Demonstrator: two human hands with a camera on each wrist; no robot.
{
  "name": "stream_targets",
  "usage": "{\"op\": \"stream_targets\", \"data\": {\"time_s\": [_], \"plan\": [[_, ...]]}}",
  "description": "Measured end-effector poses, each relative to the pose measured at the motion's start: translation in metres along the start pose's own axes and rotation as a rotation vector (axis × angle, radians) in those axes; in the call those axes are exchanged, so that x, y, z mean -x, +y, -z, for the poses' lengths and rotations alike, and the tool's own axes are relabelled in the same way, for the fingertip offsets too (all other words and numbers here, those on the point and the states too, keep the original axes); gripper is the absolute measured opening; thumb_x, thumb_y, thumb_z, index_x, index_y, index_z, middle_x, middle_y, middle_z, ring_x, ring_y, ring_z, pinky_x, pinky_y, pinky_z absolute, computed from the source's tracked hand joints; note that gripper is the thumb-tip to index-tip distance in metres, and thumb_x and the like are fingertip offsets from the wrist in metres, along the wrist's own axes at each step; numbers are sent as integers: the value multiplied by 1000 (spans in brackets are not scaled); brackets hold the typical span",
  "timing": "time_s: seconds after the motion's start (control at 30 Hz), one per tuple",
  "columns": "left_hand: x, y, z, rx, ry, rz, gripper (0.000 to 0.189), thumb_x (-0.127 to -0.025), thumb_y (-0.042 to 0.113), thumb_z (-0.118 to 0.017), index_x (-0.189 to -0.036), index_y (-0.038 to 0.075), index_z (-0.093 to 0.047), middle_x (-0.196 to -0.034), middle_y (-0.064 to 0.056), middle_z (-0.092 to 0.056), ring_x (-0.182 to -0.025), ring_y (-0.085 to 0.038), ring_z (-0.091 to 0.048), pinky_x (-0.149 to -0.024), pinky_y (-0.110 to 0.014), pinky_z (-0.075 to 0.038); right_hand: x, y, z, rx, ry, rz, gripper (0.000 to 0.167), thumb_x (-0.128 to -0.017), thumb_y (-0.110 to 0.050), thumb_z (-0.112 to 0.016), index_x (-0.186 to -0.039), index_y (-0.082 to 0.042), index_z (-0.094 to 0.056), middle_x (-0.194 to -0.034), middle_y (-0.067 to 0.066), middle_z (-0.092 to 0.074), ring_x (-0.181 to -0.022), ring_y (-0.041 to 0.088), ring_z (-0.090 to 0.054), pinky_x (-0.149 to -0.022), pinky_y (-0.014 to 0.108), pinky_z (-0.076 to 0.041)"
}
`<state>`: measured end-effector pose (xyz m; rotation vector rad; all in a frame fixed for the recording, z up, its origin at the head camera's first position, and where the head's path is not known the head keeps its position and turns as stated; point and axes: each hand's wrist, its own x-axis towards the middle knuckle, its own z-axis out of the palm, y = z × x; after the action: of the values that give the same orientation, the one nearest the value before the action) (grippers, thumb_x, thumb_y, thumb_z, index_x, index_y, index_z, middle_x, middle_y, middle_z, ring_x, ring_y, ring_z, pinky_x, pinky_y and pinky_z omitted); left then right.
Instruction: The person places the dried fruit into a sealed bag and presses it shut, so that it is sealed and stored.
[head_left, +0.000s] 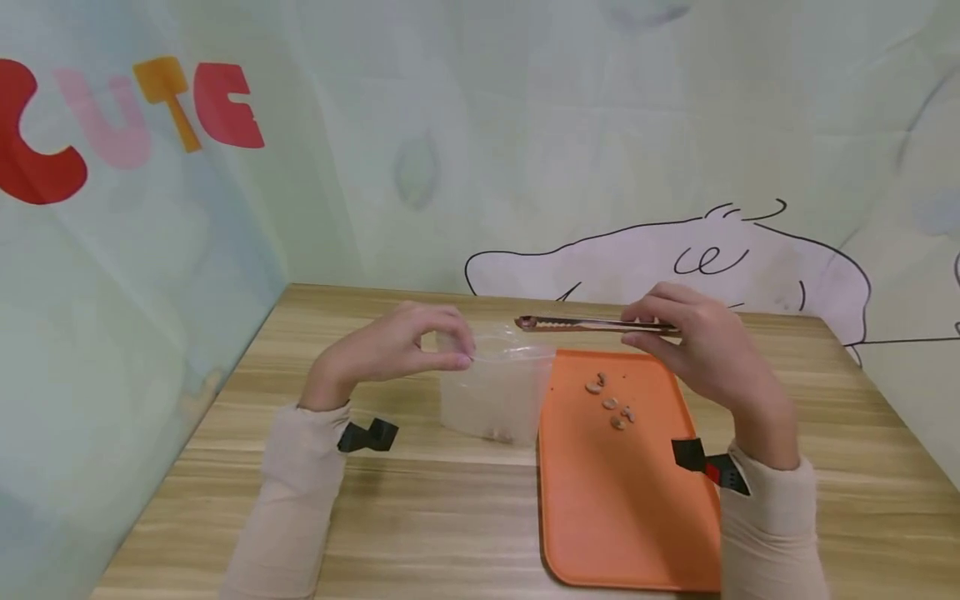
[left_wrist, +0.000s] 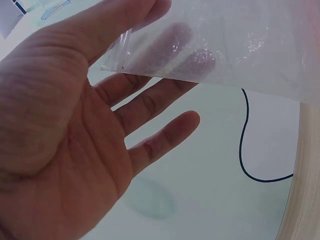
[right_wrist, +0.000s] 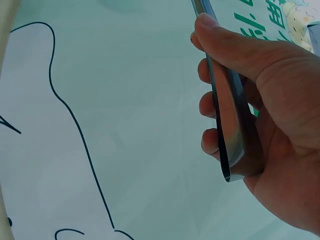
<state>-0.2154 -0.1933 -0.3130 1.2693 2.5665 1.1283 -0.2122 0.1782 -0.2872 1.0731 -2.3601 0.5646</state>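
Note:
My left hand (head_left: 408, 346) pinches the upper left edge of a clear plastic zip bag (head_left: 491, 400) between thumb and fingers. A few small brownish pieces (head_left: 501, 434) lie in the bag's bottom. In the left wrist view, fingers show through the film of the bag (left_wrist: 240, 45). My right hand (head_left: 697, 342) grips metal tongs (head_left: 592, 325), held level with their tips over the bag's top right. A small brown piece (head_left: 527, 322) sits between the tips. The right wrist view shows thumb and fingers wrapped around the bent end of the tongs (right_wrist: 230, 115).
An orange tray (head_left: 607, 517) lies to the right of the bag on the wood-grain table (head_left: 435, 525). Several small curled brownish pieces (head_left: 611, 403) are scattered over its far half. Behind the table hangs a pale printed cloth (head_left: 562, 167) with a line drawing.

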Motion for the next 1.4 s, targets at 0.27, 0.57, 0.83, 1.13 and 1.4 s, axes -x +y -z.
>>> {"op": "stream_targets", "data": {"time_s": [0.27,0.57,0.83,1.13,1.4], "plan": [[1,0,-1,-10,-10,-18,3,-95,20,-72,-98,18,-72,-100,10,-66,-93,-10,-62,-84,-36,-52,-2,-7,-7,-37,-44,26,25,-78,-5,-86,-95,-17,-73,-89,-11,-62,-76,4,-57,-61,27,-46],[4,-1,5,-11,-10,-8,3,-95,20,-72,-98,18,-72,-99,11,-66,-92,-10,-61,-82,-32,-52,10,9,6,1,-69,-71,22,-81,-9,-84,-98,-18,-73,-88,-12,-59,-73,5,-52,-60,24,-43],[6,-2,6,-9,-9,-4,4,-95,20,-71,-98,17,-73,-99,11,-66,-93,-10,-62,-83,-32,-52,23,30,20,69,-215,-208,16,-85,-14,-82,-98,-16,-72,-83,-8,-55,-71,11,-48,-61,29,-40],[7,0,8,-9,-2,-5,3,-95,19,-71,-98,18,-73,-99,11,-66,-91,-10,-62,-82,-33,-52,35,70,3,-101,-498,-396,13,-88,-21,-79,-96,-16,-69,-81,-3,-53,-76,15,-49,-64,30,-40],[10,1,8,-18,4,6,3,-94,18,-73,-97,20,-72,-99,11,-66,-91,-10,-61,-82,-32,-51,45,85,-17,-147,-643,-454,14,-86,-14,-80,-95,-15,-69,-84,-1,-58,-78,18,-51,-67,35,-42]]}}
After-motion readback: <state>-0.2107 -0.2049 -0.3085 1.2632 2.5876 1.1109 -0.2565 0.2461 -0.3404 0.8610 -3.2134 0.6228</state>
